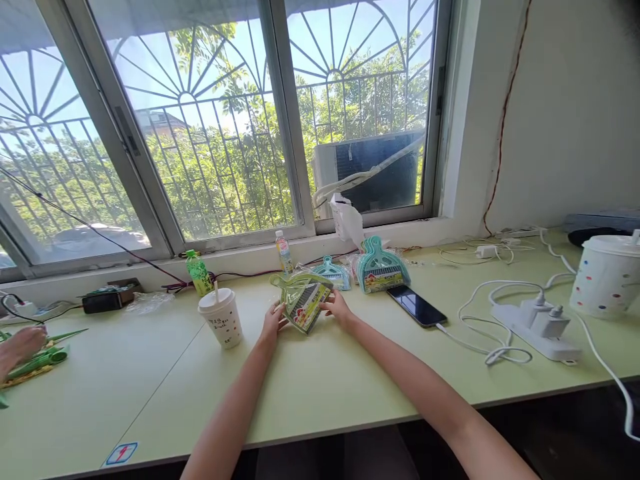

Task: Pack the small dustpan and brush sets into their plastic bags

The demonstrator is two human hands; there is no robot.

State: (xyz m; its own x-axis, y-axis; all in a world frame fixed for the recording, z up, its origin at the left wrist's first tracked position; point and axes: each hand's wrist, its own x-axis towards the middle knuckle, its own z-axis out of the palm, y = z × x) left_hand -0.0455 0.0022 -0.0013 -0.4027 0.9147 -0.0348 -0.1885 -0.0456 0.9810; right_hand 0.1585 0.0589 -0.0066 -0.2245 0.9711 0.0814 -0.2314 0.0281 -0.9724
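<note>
A wrapped mini dustpan and brush set (306, 308) with a green handle and a printed label is tilted just above the table, between both my hands. My left hand (273, 321) grips its lower left edge, fingers partly behind it. On the opposite side, the fingers of my right hand (339, 308) are closed on the right edge near the label. Just behind lies a light-blue dustpan set (330, 273). To its right, a stack of teal dustpan sets (383, 268) lies in clear wrap.
Left of my hands stand a lidded paper cup (220, 323) and a green bottle (199, 275); another bottle (283, 253) is by the window. A phone (417, 305), power strip (540, 333) and large dotted cup (606, 279) are right. Another person's hand (24, 345) is far left, over green pieces (43, 361).
</note>
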